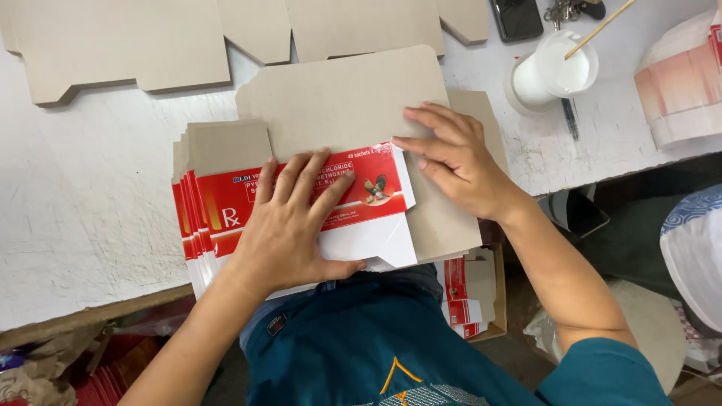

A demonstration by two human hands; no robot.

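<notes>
The left hand (289,225) lay flat, fingers (316,180) spread wide and gripping nothing, pressing down on the red-and-white printed flap of the flattened cardboard carton blank (346,113) that topped the stack. The right hand (451,162) did the same on the carton's plain grey-brown panel, fingers stretched out flat and together, holding nothing, only pressing. That carton sat on the fanned stack of red-and-white flat carton blanks (192,218) at the near edge of the white painted table (83,210), right in front of the person, with its right part hanging out past the table's near edge.

The risks, as I read them: the stack was fanned out leftward and sat hard against the near edge, so a sideways push from either palm could have slid the lower blanks off onto the person's lap. If the flap was being pressed onto glue, uneven pressure could have let it spring up or set crooked; I could not tell whether any glue was there. The overhanging part had no support, and a heavy lean could have creased it.

Near the far right corner stood a white plastic cup of white liquid (560,71) with a thin wooden stick (602,28) in it. It was well apart from the hands, but a wide reach could have tipped it toward the plain grey-brown cardboard blanks (128,45) along the far edge.
</notes>
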